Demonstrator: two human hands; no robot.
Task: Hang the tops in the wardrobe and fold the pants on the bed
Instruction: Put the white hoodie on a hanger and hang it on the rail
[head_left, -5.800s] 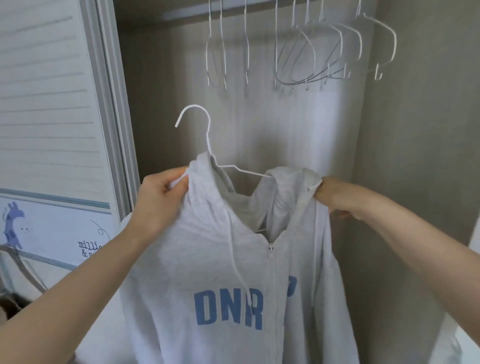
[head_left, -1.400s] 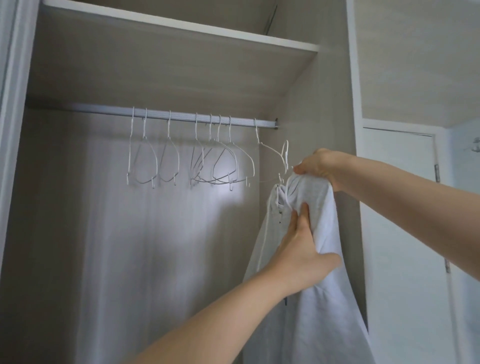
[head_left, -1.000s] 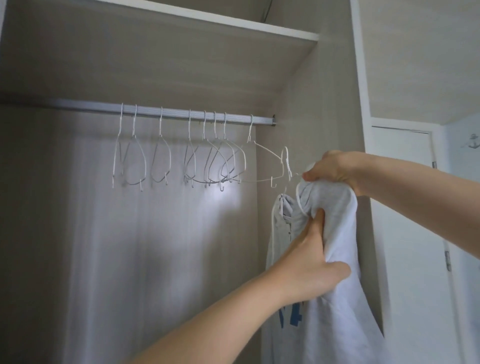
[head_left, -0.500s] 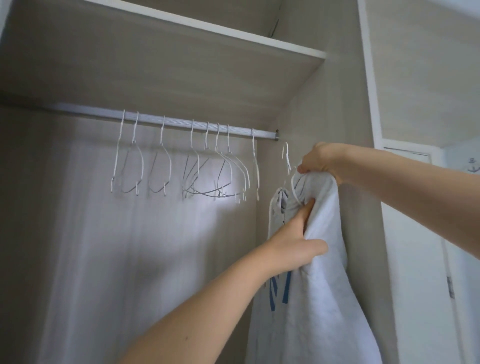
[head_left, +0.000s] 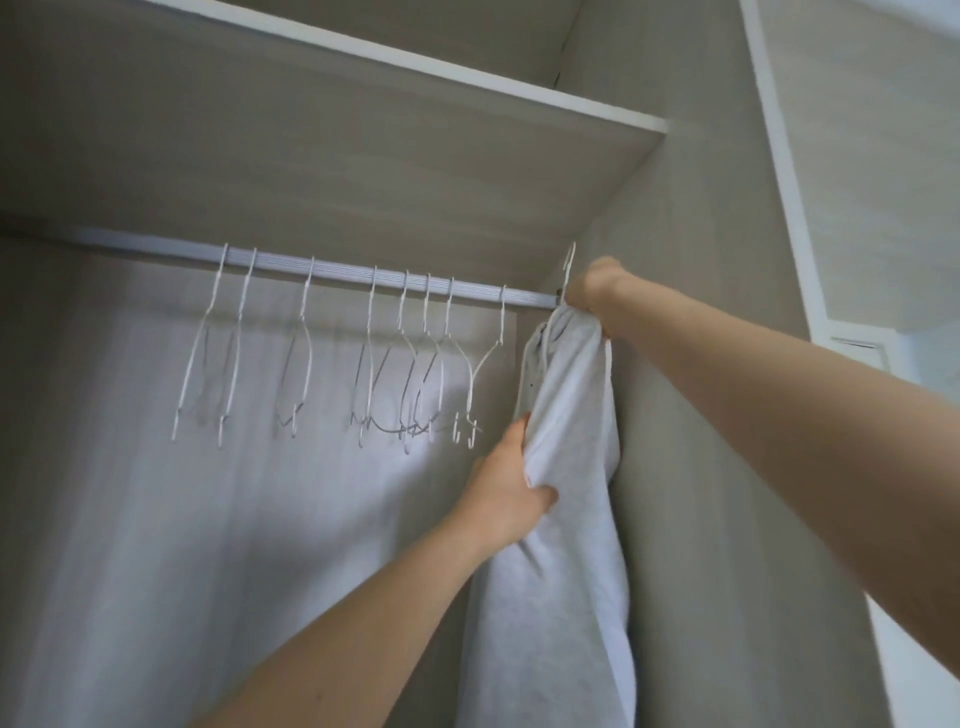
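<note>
The wardrobe (head_left: 691, 467) fills the frame, its shelf (head_left: 363, 130) slanting across the top and its side panel running down the right of centre. I have the pale grey hoodie (head_left: 566, 493) hanging in a long bunched fall at centre right, pressed close against that panel. It looks soft and fairly weighty for a top, so I judge it will sag and slide off a thin wire shoulder unless I hold it at the neck, where the hanger sits.

The rail (head_left: 395, 278) crosses the middle left of the frame and ends at the panel. My right hand (head_left: 589, 293) is up at that right end, fingers closed around the hoodie's neck and the hanger under it. The hanger's white hook (head_left: 570, 262) pokes up beside my knuckles, level with the rail's end; I cannot tell whether it is over the rail yet. My left hand (head_left: 506, 491), lower at centre, pinches a fold of the fabric's near edge, steadying the drape.

The empty wire hangers (head_left: 363, 358) crowd the rail to the left; the nearest one hangs just beside the hoodie and could snag it. The gap between it and the panel looks tight.
</note>
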